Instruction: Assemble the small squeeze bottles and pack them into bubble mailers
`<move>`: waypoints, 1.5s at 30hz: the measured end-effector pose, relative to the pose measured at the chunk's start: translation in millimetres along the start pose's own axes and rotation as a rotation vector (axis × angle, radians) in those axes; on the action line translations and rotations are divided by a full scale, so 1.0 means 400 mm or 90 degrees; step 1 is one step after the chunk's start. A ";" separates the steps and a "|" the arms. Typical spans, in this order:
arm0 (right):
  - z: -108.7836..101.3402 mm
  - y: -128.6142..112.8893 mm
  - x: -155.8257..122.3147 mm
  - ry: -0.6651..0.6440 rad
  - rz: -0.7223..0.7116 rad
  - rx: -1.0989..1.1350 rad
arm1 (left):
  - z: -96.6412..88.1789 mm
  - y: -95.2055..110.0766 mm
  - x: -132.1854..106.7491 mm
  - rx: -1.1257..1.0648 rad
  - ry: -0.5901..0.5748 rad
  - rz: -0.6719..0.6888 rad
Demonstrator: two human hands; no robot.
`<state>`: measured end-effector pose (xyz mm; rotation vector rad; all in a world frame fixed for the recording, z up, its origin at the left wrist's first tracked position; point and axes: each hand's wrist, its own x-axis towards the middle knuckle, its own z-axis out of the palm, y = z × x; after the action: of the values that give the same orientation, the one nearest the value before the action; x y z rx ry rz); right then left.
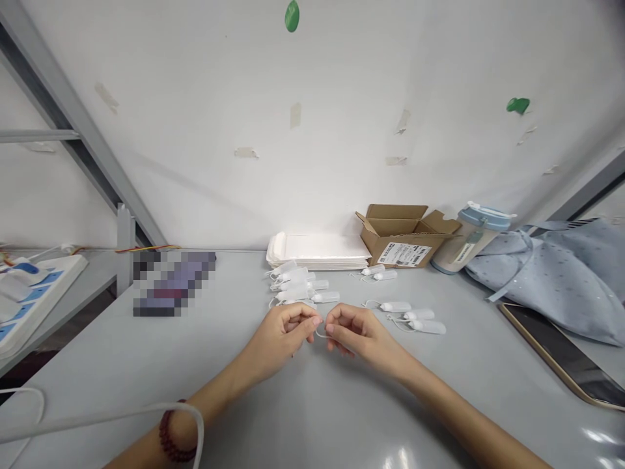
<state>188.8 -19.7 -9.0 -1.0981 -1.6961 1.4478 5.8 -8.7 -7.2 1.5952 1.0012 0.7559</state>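
My left hand (287, 331) and my right hand (357, 331) are close together over the middle of the grey table, each with thumb and fingertips pinched. A thin white cord (321, 335) curves across the small gap between them, with an end in each pinch. Whether anything hangs on the cord is hidden by the fingers. Just beyond my left hand lies a cluster of small translucent white tubes (326, 297) with cord loops. To the right of my right hand are several more such tubes (428, 326), and two tubes (385, 275) lie further back.
Against the wall are a stack of white envelopes (322, 251), an open cardboard box (398, 244) and a blue-lidded cup (471, 238). A blue cloth bag (556, 273) and a phone (561, 352) lie right. A power strip (43, 299) is far left; a white cable (122, 412) crosses my left forearm.
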 end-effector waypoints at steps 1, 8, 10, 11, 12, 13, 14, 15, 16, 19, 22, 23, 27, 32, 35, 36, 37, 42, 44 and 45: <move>-0.001 -0.001 0.000 0.004 -0.003 0.000 | 0.000 -0.001 0.000 -0.003 -0.005 -0.003; 0.000 -0.001 -0.003 0.026 0.009 -0.001 | 0.003 -0.008 0.001 -0.030 -0.018 -0.014; 0.001 -0.001 -0.004 0.036 0.009 -0.001 | 0.005 -0.007 0.001 -0.028 -0.018 -0.020; 0.002 0.000 -0.004 0.041 0.008 -0.003 | 0.005 -0.006 0.001 -0.028 -0.021 -0.024; 0.003 0.000 -0.004 0.044 0.007 -0.006 | 0.006 -0.005 0.002 -0.028 -0.023 -0.028; 0.003 0.001 -0.004 0.044 0.007 -0.011 | 0.006 -0.003 0.002 -0.028 -0.025 -0.031; 0.004 0.001 -0.003 0.045 0.009 -0.016 | 0.007 -0.002 0.003 -0.027 -0.026 -0.033; 0.005 0.001 -0.003 0.045 0.012 -0.022 | 0.007 -0.001 0.003 -0.028 -0.028 -0.036; 0.005 0.001 -0.002 0.044 0.013 -0.026 | 0.008 -0.001 0.004 -0.029 -0.029 -0.038; 0.007 -0.001 -0.001 0.043 0.016 -0.030 | 0.008 -0.003 0.005 -0.040 -0.034 -0.037; 0.009 -0.002 -0.003 0.038 0.014 -0.021 | 0.008 -0.007 0.004 -0.054 -0.037 -0.038; 0.010 -0.002 -0.004 0.038 0.012 -0.017 | 0.008 -0.008 0.003 -0.057 -0.038 -0.040; 0.015 -0.002 -0.006 0.041 0.009 -0.006 | 0.009 -0.008 0.003 -0.071 -0.040 -0.052; 0.016 -0.011 -0.006 0.048 0.025 0.009 | 0.010 -0.007 0.003 -0.095 -0.046 -0.068; 0.016 -0.014 -0.005 0.052 0.027 0.006 | 0.011 -0.007 0.002 -0.101 -0.043 -0.068; 0.017 -0.014 -0.005 0.053 0.028 0.003 | 0.010 -0.007 0.002 -0.100 -0.041 -0.068; 0.018 -0.014 -0.004 0.056 0.030 0.001 | 0.010 -0.007 0.002 -0.099 -0.041 -0.070; 0.025 -0.009 -0.004 0.069 0.047 -0.004 | 0.009 -0.009 0.002 -0.089 -0.041 -0.065; 0.026 -0.004 -0.003 0.077 0.050 -0.005 | 0.010 -0.010 0.003 -0.077 -0.038 -0.057; 0.027 -0.001 -0.001 0.082 0.050 -0.004 | 0.010 -0.011 0.003 -0.069 -0.038 -0.052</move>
<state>179.5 -25.0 -10.6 -1.2463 -1.5848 1.3884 8.9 -9.1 -12.3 1.4662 0.9599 0.6905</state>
